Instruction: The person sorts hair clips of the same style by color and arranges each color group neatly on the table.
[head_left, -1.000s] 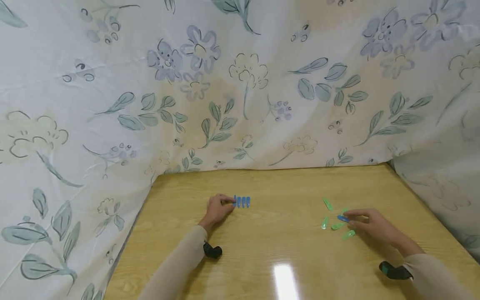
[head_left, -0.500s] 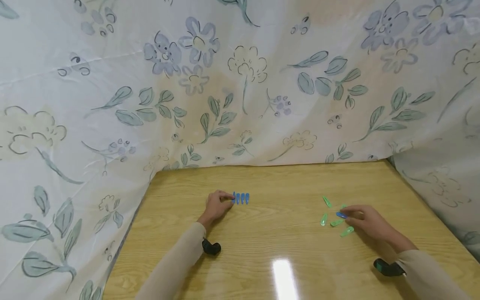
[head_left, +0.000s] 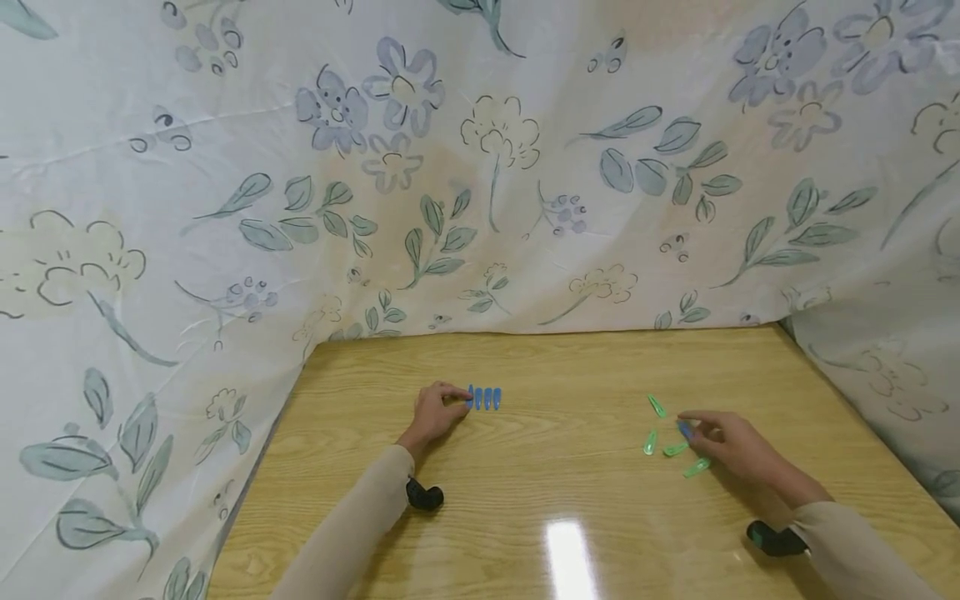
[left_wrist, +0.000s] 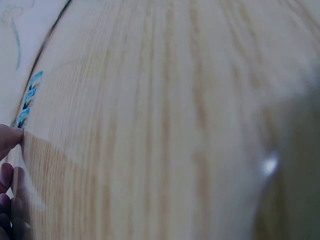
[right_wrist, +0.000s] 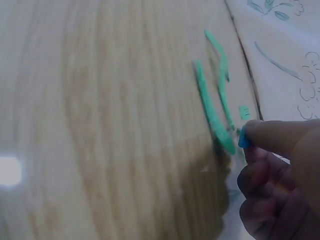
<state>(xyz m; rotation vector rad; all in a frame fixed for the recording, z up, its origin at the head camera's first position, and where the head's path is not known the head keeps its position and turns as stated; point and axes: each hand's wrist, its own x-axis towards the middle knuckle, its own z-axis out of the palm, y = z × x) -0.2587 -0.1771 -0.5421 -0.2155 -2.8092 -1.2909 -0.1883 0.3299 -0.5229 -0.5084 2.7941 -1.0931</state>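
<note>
In the head view my left hand (head_left: 433, 415) pinches the leftmost blue snap hair clip (head_left: 470, 394) between thumb and forefinger. Beside it, other blue hair clips (head_left: 488, 399) stand in a tight row. The left wrist view catches only fingertips (left_wrist: 9, 137) at its left edge, below the blue clips (left_wrist: 30, 94). Over on the right, my right hand (head_left: 738, 447) holds another blue hair clip (head_left: 684, 430) by thumb and fingertips, just above scattered green hair clips (head_left: 676, 449). That blue clip (right_wrist: 243, 138) is mostly covered by the thumb in the right wrist view.
Around the right hand lie more green clips, one farther back (head_left: 657, 406) and one at the left (head_left: 650, 442). Bare wooden tabletop (head_left: 570, 417) stretches between the hands. A floral cloth (head_left: 480, 183) hangs along the back and sides. Both wrists carry black devices (head_left: 425, 495).
The blue clip in my right hand has turned from nearly level to a steeper slant. A green clip behind those fingers has gone from sight. My left hand keeps its place.
</note>
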